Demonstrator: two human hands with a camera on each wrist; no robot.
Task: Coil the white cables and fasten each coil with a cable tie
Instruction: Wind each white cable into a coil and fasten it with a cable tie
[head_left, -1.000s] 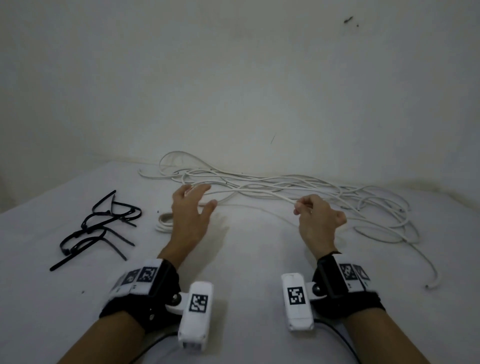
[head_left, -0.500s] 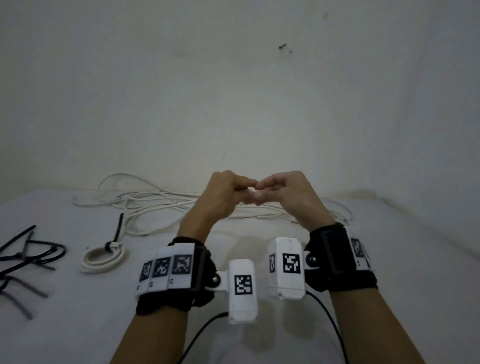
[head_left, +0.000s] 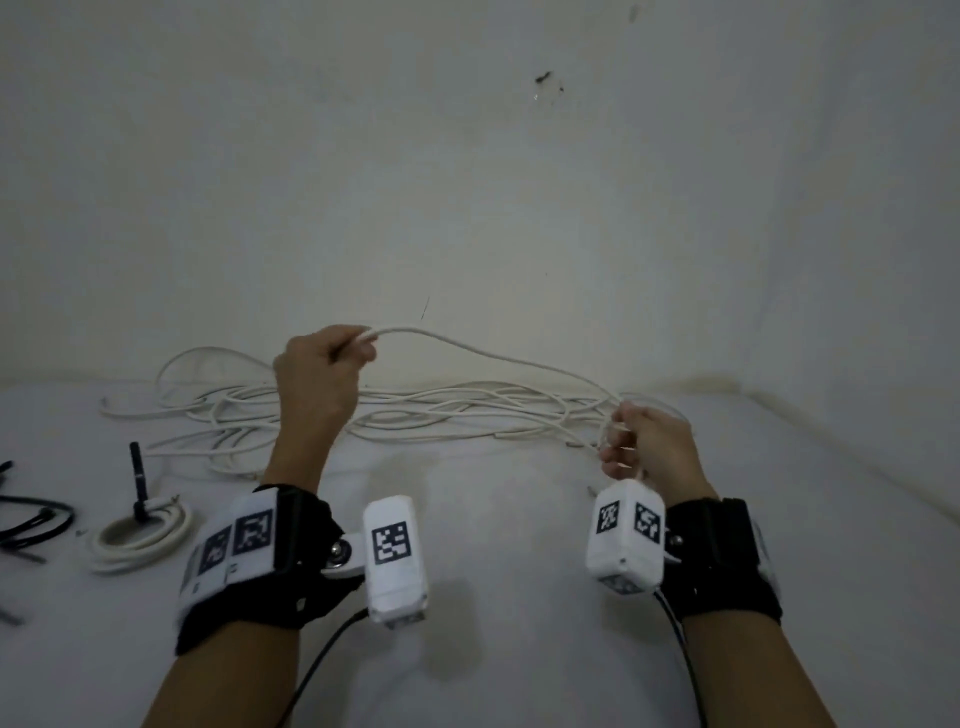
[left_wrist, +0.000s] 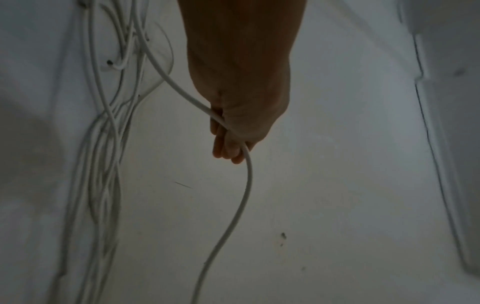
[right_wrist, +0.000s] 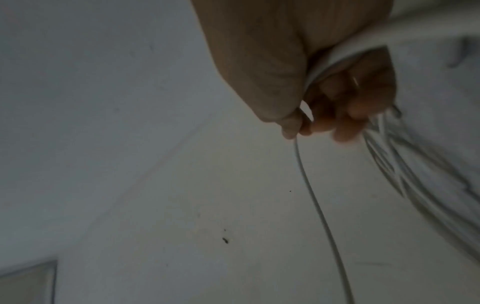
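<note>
White surface (head_left: 519, 519) bears loose cables (head_left: 441, 410), 1 tied coil (head_left: 140, 538), black ties (head_left: 31, 522).

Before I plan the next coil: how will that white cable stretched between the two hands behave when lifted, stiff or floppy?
Probably floppy: the white cable sags in a curve between the left hand and right hand. It looks light, since a fingertip pinch carries it. It may snag, because it trails into the loose tangle on the table.

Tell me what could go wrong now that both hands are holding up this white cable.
The lifted cable runs from the left hand to the right hand above the loose cable pile; pulling may drag or knot neighbouring strands. The right hand's small coil could spring open if its grip loosens.
</note>
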